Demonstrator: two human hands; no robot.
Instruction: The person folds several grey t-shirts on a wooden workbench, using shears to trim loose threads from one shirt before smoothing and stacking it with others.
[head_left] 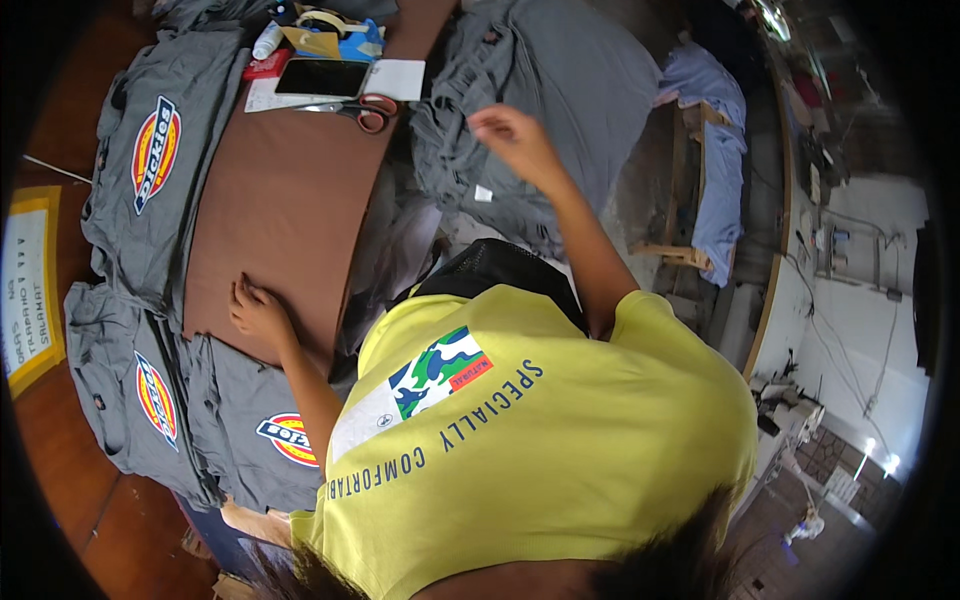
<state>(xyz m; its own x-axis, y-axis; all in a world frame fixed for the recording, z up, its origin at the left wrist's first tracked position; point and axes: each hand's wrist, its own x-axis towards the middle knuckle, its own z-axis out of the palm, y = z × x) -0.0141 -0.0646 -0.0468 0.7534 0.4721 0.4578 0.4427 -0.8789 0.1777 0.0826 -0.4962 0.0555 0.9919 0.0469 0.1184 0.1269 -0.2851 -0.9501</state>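
My left hand [262, 310] rests on the brown tabletop [285, 190], its fingers loosely bent and holding nothing. Close by lie grey shirts [150, 165] with large oval prints in red, yellow and white. My right hand [515, 143] is raised over a heap of grey garments [560, 80] to the right of the table. Its fingers are slightly blurred, loosely curved, with nothing visible in them. A small white tag [483, 194] shows on that heap.
Scissors [372, 113] with reddish handles, a dark-screened phone [322, 78] and white paper [398, 80] lie at the table's far end. Behind them are a white bottle [268, 41] and a blue item [362, 40]. Light blue cloth [722, 190] hangs over a wooden frame [672, 255] at right.
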